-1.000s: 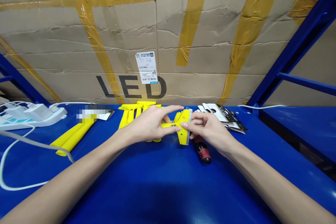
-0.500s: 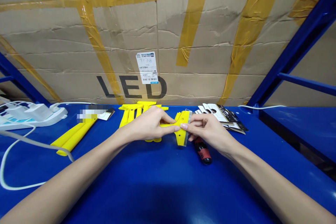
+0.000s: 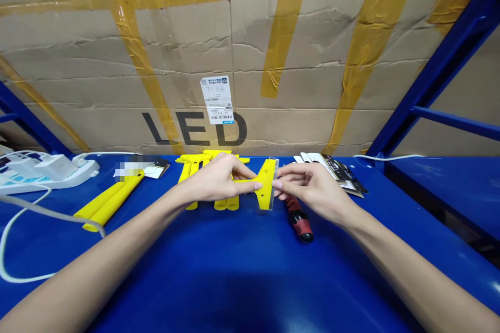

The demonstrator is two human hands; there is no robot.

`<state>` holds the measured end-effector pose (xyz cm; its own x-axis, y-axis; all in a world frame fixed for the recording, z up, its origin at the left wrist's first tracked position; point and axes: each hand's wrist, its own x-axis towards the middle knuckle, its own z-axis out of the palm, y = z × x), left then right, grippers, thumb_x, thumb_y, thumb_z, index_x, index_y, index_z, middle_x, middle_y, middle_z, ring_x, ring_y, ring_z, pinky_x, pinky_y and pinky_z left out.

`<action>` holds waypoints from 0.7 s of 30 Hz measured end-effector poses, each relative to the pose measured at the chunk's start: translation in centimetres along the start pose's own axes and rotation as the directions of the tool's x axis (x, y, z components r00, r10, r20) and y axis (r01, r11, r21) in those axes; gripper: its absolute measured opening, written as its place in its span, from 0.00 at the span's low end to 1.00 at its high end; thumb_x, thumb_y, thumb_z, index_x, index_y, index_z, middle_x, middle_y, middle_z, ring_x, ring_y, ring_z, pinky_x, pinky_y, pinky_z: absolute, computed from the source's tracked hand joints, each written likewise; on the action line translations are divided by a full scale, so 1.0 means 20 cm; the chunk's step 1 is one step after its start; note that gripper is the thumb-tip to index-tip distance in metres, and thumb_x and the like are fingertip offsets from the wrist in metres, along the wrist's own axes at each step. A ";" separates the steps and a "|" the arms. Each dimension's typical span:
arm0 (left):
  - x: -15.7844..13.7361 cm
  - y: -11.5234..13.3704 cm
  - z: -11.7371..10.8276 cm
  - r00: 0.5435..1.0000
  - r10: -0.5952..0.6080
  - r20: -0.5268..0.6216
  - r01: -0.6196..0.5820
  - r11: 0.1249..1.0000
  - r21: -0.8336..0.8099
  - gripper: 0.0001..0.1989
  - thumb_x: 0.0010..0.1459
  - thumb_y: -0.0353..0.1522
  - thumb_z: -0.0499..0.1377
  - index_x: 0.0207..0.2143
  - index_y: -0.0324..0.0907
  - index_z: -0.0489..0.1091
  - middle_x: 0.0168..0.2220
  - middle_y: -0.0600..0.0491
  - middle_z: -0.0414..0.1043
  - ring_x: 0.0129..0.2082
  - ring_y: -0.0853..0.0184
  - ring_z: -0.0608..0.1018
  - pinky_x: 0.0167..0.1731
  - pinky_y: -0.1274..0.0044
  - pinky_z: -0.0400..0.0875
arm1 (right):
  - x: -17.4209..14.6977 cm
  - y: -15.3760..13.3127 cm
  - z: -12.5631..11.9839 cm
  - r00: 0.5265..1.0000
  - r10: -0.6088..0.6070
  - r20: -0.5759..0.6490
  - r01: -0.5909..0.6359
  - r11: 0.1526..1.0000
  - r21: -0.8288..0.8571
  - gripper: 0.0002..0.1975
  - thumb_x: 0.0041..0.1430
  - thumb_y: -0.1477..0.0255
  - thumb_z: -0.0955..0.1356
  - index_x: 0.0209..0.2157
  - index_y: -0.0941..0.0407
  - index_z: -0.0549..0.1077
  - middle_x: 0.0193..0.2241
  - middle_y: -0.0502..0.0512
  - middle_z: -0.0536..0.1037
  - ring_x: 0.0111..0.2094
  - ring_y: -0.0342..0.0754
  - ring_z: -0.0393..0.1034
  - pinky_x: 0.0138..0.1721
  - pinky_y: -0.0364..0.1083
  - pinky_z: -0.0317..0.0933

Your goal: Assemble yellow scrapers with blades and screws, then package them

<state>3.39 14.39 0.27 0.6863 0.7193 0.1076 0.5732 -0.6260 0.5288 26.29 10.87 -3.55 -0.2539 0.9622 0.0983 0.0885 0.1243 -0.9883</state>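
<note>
A yellow scraper (image 3: 266,186) with a wide T-shaped head is held above the blue surface. My left hand (image 3: 219,179) is closed around its handle, thumb on the neck of the head. Along the head's right edge runs a clear strip (image 3: 274,185), perhaps a blade cover. My right hand (image 3: 307,187) pinches this strip between thumb and fingers. Below my right hand lies a red and black screwdriver-like tool (image 3: 300,223), its far end hidden by the fingers. Several more yellow scrapers (image 3: 188,174) lie behind my left hand, partly covered by it.
On the left, two yellow handles (image 3: 111,200) rest near printed cards (image 3: 158,167). A white power strip (image 3: 74,177) with plugs and loose cables (image 3: 8,239) sits farther left. Printed cards (image 3: 347,179) are stacked at the right. A large taped cardboard box (image 3: 312,62) stands behind, between blue metal posts (image 3: 433,73).
The scraper has turned slightly, its head now facing me flatter. My right thumb has moved from the yellow head to the clear strip at its edge.
</note>
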 end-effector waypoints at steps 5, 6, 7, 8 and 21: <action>0.00 0.02 -0.01 0.999 -0.033 -0.004 0.033 0.998 -0.053 0.18 0.60 0.43 0.61 0.38 0.39 0.82 0.28 0.52 0.78 0.24 0.71 0.67 0.24 0.78 0.56 | 0.00 -0.01 -0.01 0.999 -0.033 0.001 0.033 0.999 0.012 0.18 0.45 0.62 0.80 0.34 0.58 0.77 0.27 0.55 0.82 0.28 0.49 0.78 0.35 0.47 0.74; 0.00 0.02 -0.01 0.999 -0.043 0.001 0.043 0.997 -0.062 0.18 0.60 0.43 0.60 0.38 0.39 0.82 0.27 0.53 0.77 0.24 0.71 0.67 0.23 0.78 0.55 | 0.00 -0.01 -0.01 0.999 -0.039 0.003 0.039 0.999 0.014 0.18 0.45 0.62 0.79 0.34 0.58 0.77 0.28 0.55 0.82 0.28 0.48 0.78 0.35 0.47 0.74; 0.00 0.02 -0.01 0.999 -0.053 0.005 0.053 0.996 -0.068 0.18 0.60 0.43 0.60 0.37 0.38 0.82 0.26 0.53 0.76 0.23 0.72 0.66 0.23 0.78 0.55 | 0.00 -0.01 -0.01 0.999 -0.040 0.002 0.040 0.999 0.017 0.18 0.46 0.62 0.79 0.33 0.58 0.77 0.28 0.56 0.82 0.28 0.48 0.78 0.35 0.47 0.74; 0.01 0.01 -0.01 0.998 -0.063 0.008 0.064 0.995 -0.072 0.18 0.60 0.43 0.61 0.37 0.38 0.82 0.25 0.54 0.75 0.23 0.72 0.65 0.22 0.78 0.55 | 0.00 0.00 -0.01 0.999 -0.037 0.002 0.037 0.999 0.020 0.18 0.45 0.61 0.79 0.33 0.58 0.77 0.28 0.56 0.82 0.28 0.48 0.78 0.35 0.47 0.74; 0.00 0.03 0.00 0.999 -0.034 -0.001 0.034 0.999 -0.026 0.19 0.59 0.44 0.60 0.41 0.40 0.82 0.34 0.48 0.82 0.30 0.66 0.73 0.27 0.77 0.61 | 0.00 0.02 0.02 0.996 -0.094 0.004 0.094 0.994 -0.057 0.13 0.49 0.63 0.78 0.30 0.58 0.78 0.27 0.52 0.78 0.27 0.43 0.71 0.27 0.42 0.68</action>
<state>3.74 14.01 0.50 0.6661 0.7403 0.0909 0.5840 -0.5934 0.5539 25.90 10.85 -4.00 -0.2646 0.9454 0.1901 0.1192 0.2277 -0.9664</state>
